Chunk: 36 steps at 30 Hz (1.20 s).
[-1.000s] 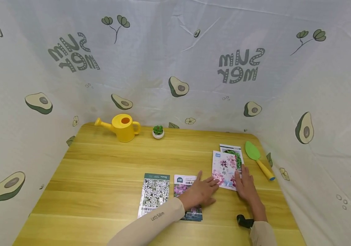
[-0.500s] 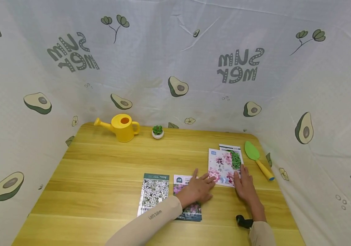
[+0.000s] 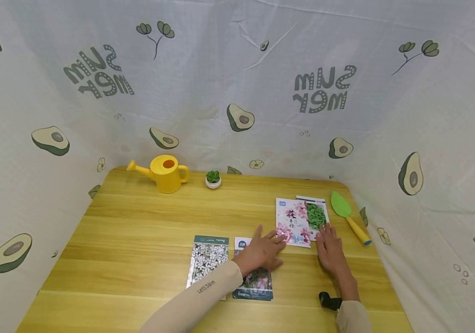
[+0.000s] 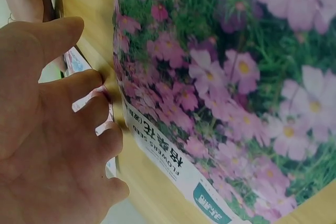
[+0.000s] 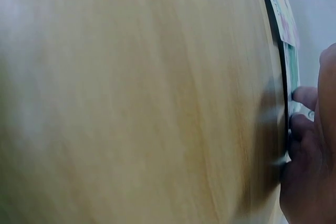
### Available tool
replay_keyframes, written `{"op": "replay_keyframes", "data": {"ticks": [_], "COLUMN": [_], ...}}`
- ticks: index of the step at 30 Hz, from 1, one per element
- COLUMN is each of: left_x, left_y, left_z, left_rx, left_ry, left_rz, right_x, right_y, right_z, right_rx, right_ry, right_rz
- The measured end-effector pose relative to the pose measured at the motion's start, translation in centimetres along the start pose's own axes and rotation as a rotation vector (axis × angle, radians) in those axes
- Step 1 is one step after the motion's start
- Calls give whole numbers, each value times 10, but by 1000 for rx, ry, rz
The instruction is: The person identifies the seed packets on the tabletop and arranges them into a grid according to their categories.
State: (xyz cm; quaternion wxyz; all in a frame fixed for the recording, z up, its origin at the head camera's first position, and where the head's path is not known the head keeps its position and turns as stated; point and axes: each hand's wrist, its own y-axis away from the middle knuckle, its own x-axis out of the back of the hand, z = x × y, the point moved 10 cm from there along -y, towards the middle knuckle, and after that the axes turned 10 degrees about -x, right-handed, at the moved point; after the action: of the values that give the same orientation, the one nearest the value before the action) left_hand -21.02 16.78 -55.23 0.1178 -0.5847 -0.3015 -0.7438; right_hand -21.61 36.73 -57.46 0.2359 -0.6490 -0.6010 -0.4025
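Note:
A pink-blossom seed packet [image 3: 292,223] lies partly over a green-leaf seed packet [image 3: 316,215] at the table's right. My left hand [image 3: 261,252] has its fingers spread, fingertips touching the pink packet's lower left edge. Its forearm crosses above a purple-flower seed packet [image 3: 255,283], which fills much of the left wrist view. My right hand [image 3: 331,247] rests its extended fingertips on the lower edge of the green-leaf packet; in the right wrist view the fingers [image 5: 304,98] are mostly cut off by the frame. A white-flower seed packet [image 3: 209,259] lies left of the purple one, partly under the left sleeve.
A green trowel [image 3: 347,217] with a yellow handle lies at the table's right edge. Along the back stand a yellow watering can [image 3: 166,175] and a small potted succulent [image 3: 213,179]. A printed curtain [image 3: 204,83] surrounds the wooden table [image 3: 137,231].
The pink-blossom packet has slid left and slightly away, uncovering more of the green-leaf packet. My left hand moved left with it. My right fingertips now lie on the green-leaf packet, off the pink one.

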Motion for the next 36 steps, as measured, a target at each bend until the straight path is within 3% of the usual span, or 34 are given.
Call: {"op": "replay_keyframes", "data": {"ticks": [24,36], "left_x": [6,6], "left_y": [6,9], "left_z": [-22,-37], "left_rx": [25,41], "left_ry": [-1,65], "left_rz": [-1,23], "right_x": [-1,-3], "right_y": [-1,-3], "right_z": [1,4], "right_rx": [6,3], "right_ry": [0,-4], "right_rz": [16,22]}}
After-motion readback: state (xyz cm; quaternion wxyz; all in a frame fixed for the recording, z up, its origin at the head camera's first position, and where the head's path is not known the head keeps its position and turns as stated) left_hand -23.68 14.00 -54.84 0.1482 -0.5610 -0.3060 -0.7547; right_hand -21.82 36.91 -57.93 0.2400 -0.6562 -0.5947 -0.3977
